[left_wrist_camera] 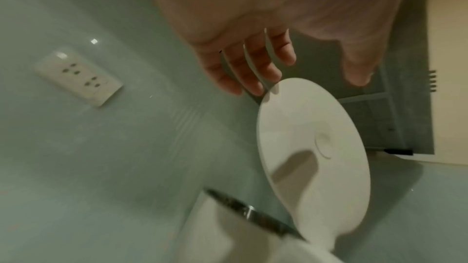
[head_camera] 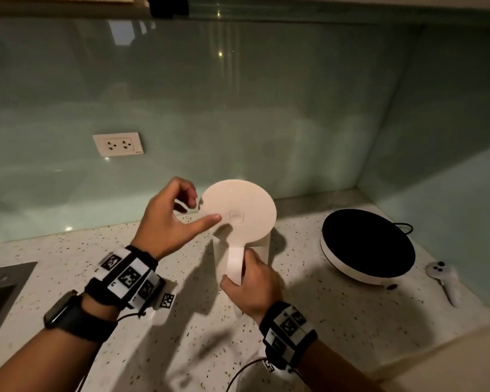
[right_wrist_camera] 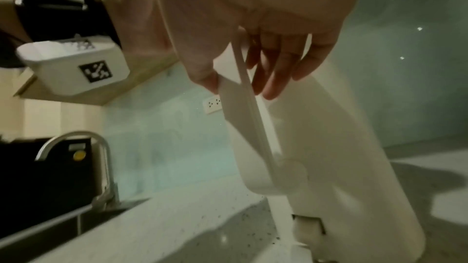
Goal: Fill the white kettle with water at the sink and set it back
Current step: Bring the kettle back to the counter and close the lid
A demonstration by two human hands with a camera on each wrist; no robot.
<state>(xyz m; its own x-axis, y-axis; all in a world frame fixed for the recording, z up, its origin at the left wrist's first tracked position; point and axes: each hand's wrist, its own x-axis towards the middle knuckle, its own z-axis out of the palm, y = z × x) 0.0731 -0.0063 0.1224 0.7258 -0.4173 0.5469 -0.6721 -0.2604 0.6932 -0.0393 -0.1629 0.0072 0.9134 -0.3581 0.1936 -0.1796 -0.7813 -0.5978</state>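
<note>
A speckled pale worktop [head_camera: 309,315] runs below a glossy green glass wall [head_camera: 238,108], and a steel sink [head_camera: 0,287] is cut into it at the far left. In the right wrist view a curved tap [right_wrist_camera: 101,159] stands at the sink's edge. The white kettle [head_camera: 239,222] stands about mid-worktop, right of the sink; its round lid [left_wrist_camera: 311,153] is tilted up from the metal rim in the left wrist view. To its right, apart from it, sits a round white appliance with a black top [head_camera: 367,246], and a small white controller [head_camera: 444,281] lies further right. A double wall socket [head_camera: 118,144] is set in the glass, left of the kettle.

The right hand [head_camera: 253,284] grasps the kettle's handle [right_wrist_camera: 243,107], fingers [right_wrist_camera: 276,75] curled round it. The left hand [head_camera: 171,219] hovers at the lid's left edge, thumb stretched over the lid, fingers [left_wrist_camera: 243,71] loosely bent and grasping nothing.
</note>
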